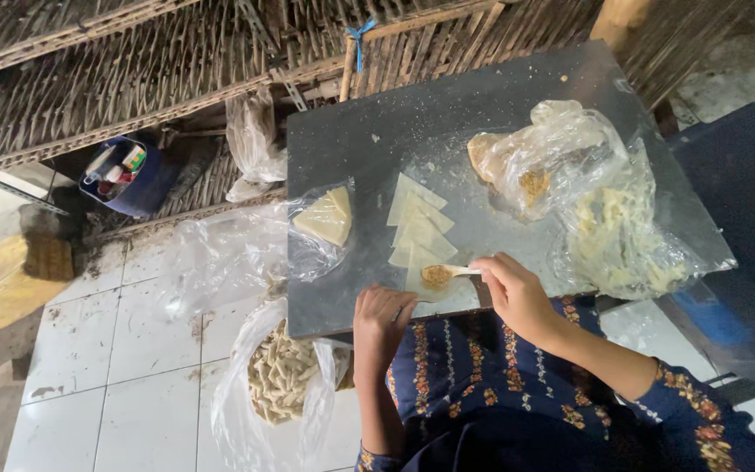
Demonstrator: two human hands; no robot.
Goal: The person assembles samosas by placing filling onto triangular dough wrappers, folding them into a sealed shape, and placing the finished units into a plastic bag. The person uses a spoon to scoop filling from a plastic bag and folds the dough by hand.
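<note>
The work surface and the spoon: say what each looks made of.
Work surface: likely sheet metal, dull grey, with a faint sheen and thin edge. Spoon in the right hand: pale, probably plastic or wood; too small to tell.

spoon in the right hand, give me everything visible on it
The spoon is small and pale, plastic or light wood by its look; which one is unclear. The right hand pinches its handle end at the fingertips, so the handle lies roughly level, bowl pointing toward the left hand. The bowl carries a heap of brownish crumbly filling and hovers over, or rests on, the nearest pale wrapper sheet on the grey metal tabletop; contact cannot be told.
</note>
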